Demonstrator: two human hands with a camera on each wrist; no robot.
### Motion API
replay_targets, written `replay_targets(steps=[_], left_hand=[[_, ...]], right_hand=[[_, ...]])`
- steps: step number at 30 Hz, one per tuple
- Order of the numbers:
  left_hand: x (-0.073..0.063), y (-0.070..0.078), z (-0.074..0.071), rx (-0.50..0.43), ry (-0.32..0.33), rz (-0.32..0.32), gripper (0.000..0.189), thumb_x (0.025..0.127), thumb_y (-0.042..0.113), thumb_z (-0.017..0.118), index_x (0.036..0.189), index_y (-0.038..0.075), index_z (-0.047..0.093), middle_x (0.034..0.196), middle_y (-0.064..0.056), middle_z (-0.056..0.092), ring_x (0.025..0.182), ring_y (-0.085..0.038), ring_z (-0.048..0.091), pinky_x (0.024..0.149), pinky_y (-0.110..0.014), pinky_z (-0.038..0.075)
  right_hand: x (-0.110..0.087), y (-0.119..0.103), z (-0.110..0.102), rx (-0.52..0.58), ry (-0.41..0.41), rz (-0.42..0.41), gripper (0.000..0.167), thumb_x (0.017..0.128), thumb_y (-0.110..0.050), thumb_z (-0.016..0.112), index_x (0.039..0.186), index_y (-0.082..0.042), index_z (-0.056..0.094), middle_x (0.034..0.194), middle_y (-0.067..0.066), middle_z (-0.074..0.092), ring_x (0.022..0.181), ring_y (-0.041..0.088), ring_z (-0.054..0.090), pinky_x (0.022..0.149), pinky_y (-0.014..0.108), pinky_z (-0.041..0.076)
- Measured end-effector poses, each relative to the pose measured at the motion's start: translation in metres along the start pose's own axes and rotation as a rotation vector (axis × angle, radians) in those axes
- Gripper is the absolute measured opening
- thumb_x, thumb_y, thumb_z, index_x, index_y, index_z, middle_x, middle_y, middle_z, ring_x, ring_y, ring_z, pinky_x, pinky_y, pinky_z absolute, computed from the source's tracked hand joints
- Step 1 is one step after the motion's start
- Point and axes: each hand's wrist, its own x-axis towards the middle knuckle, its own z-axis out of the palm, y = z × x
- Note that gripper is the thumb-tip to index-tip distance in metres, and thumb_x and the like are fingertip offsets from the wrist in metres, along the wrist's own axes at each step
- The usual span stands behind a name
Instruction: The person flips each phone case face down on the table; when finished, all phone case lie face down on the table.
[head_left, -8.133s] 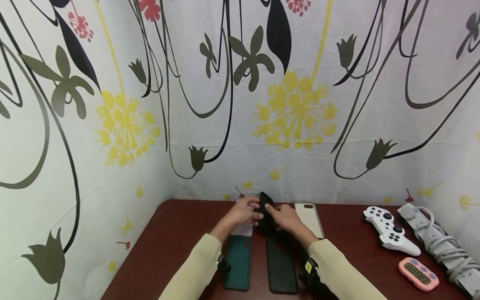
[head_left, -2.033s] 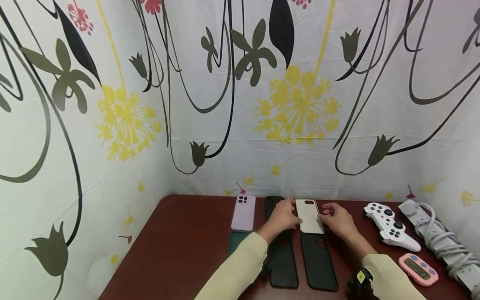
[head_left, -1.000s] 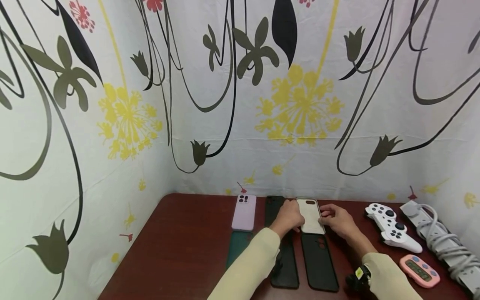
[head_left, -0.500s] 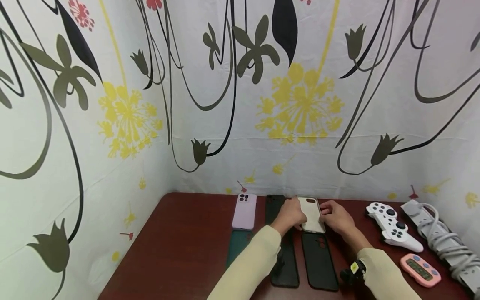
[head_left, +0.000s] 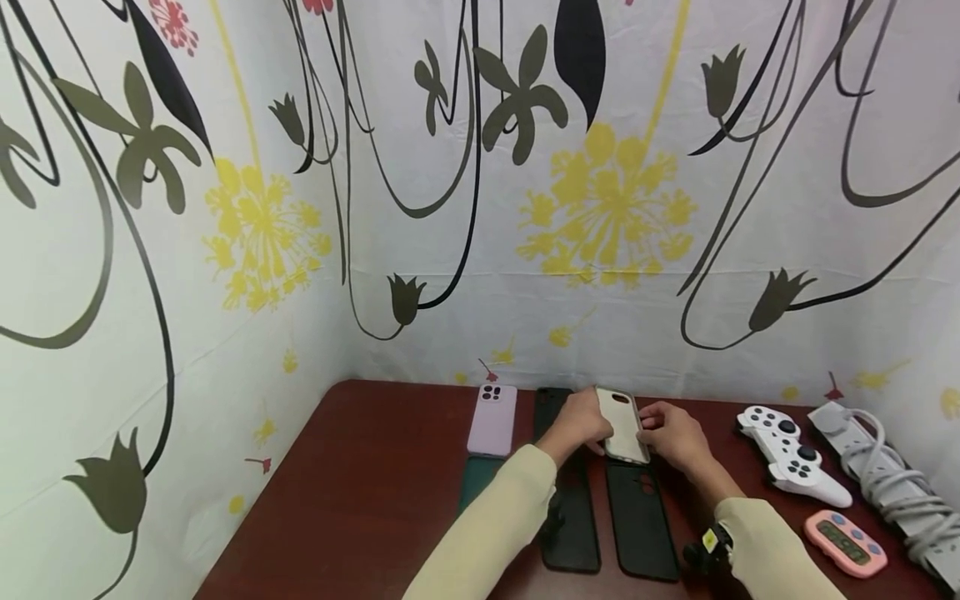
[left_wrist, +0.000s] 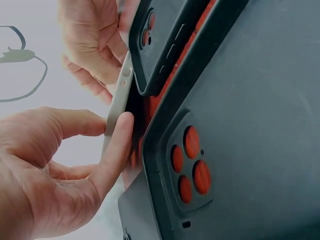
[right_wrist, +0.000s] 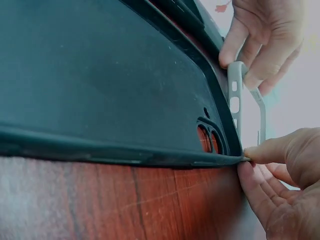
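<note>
Both hands are at a cream phone case [head_left: 622, 429] in the back row, inner face up and slightly raised at its far end. My left hand [head_left: 579, 423] pinches its left edge; in the left wrist view the thumb and fingers of the left hand [left_wrist: 60, 170] sit on either side of its rim. On the opposite edge, my right hand [head_left: 675, 435] pinches it between thumb and fingers, as the right hand [right_wrist: 285, 180] shows in the right wrist view. A black phone case [head_left: 643, 521] lies directly in front, with camera holes at its far end.
Left of the hands lie a long black case [head_left: 572, 529], another black case [head_left: 550, 408] behind it, a lilac phone case [head_left: 492, 421] and a partly hidden green case [head_left: 477, 479]. At right are a white game controller [head_left: 795, 458], pink timer [head_left: 846, 543] and power strip [head_left: 888, 492].
Both hands have moved right from a black case, which stood tilted and now lies flat, to the cream case. The left hand then closed in on its edge, and its far end rose slightly.
</note>
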Motion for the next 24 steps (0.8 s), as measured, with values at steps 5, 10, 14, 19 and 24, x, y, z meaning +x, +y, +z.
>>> replay_targets(steps=[5, 10, 14, 19, 24], left_hand=[[-0.003, -0.001, -0.008, -0.023, -0.037, 0.05, 0.022, 0.089, 0.0, 0.074, 0.108, 0.005, 0.065, 0.086, -0.006, 0.07, 0.059, -0.024, 0.076, 0.056, -0.031, 0.064], [-0.007, -0.004, -0.014, -0.049, -0.049, 0.078, 0.024, 0.087, -0.002, 0.075, 0.109, 0.002, 0.066, 0.083, -0.005, 0.066, 0.063, -0.026, 0.075, 0.058, -0.034, 0.065], [-0.007, -0.004, -0.019, -0.048, -0.055, 0.088, 0.026, 0.087, -0.002, 0.075, 0.111, 0.0, 0.066, 0.085, -0.006, 0.066, 0.064, -0.025, 0.075, 0.061, -0.035, 0.066], [-0.01, -0.004, -0.026, -0.035, -0.066, 0.112, 0.03, 0.086, -0.002, 0.075, 0.115, -0.003, 0.066, 0.085, -0.007, 0.067, 0.063, -0.023, 0.073, 0.065, -0.037, 0.067], [-0.017, -0.004, -0.031, -0.069, -0.092, 0.102, 0.04, 0.089, 0.0, 0.077, 0.127, -0.004, 0.063, 0.092, -0.01, 0.069, 0.067, -0.024, 0.075, 0.071, -0.041, 0.068]], right_hand=[[0.0, -0.002, 0.003, 0.025, 0.001, -0.005, 0.038, 0.094, -0.005, 0.072, 0.127, 0.009, 0.062, 0.111, 0.022, 0.068, 0.083, 0.021, 0.071, 0.067, 0.035, 0.064], [0.0, -0.006, 0.004, 0.042, -0.016, -0.002, 0.038, 0.093, -0.004, 0.073, 0.127, 0.01, 0.062, 0.111, 0.022, 0.068, 0.083, 0.021, 0.072, 0.067, 0.035, 0.064], [0.001, -0.01, 0.007, 0.058, -0.027, -0.012, 0.039, 0.093, -0.002, 0.073, 0.127, 0.011, 0.062, 0.112, 0.024, 0.068, 0.083, 0.02, 0.072, 0.068, 0.036, 0.065], [0.0, -0.015, 0.012, 0.072, -0.04, -0.029, 0.038, 0.093, 0.0, 0.072, 0.128, 0.011, 0.062, 0.112, 0.025, 0.068, 0.085, 0.021, 0.073, 0.069, 0.037, 0.065], [-0.002, -0.019, 0.015, 0.092, -0.065, -0.028, 0.039, 0.093, 0.001, 0.071, 0.129, 0.011, 0.063, 0.112, 0.025, 0.069, 0.085, 0.021, 0.074, 0.07, 0.038, 0.065]])
